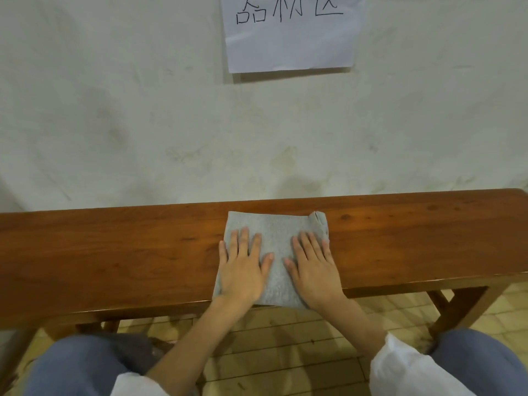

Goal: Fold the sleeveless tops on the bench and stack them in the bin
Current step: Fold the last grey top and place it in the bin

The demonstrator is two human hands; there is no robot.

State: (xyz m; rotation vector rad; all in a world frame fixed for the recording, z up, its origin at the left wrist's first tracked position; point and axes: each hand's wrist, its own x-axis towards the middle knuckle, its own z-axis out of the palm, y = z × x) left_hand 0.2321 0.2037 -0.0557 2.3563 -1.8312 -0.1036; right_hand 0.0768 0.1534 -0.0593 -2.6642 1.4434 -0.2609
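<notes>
— Hands?
— I read left hand (243, 270) and right hand (314, 270) flat, fingers straight, pressing the folded grey top (275, 227); neither grips it.
— Top location?
— Mid wooden surface (114, 247), directly under both hands; long axis runs away from me; both hands equally near.

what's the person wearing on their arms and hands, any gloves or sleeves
Both hands are bare: no gloves, rings or watch show on the left hand or the right hand. The forearms are uncovered. A white left sleeve and a white right sleeve of loose fabric end near the elbows. No markings show on them.
</notes>
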